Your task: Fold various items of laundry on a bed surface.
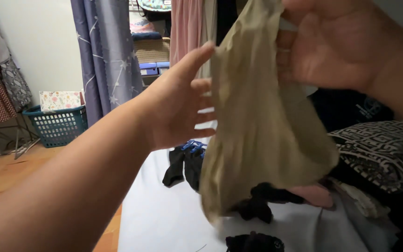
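Your left hand nearest lens, fingers spread, grip apart, touching edge of tan garment. Right hand pinches garment top, holds it aloft over bed. Unfolded yet; dark clothes lie unsorted below.

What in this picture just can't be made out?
- Head view: right hand is cut by the top edge, so its grip on the tan garment is unclear.
- Left hand: fingertips hidden behind the garment.
- Dark clothes below: partly covered, kinds unclear.
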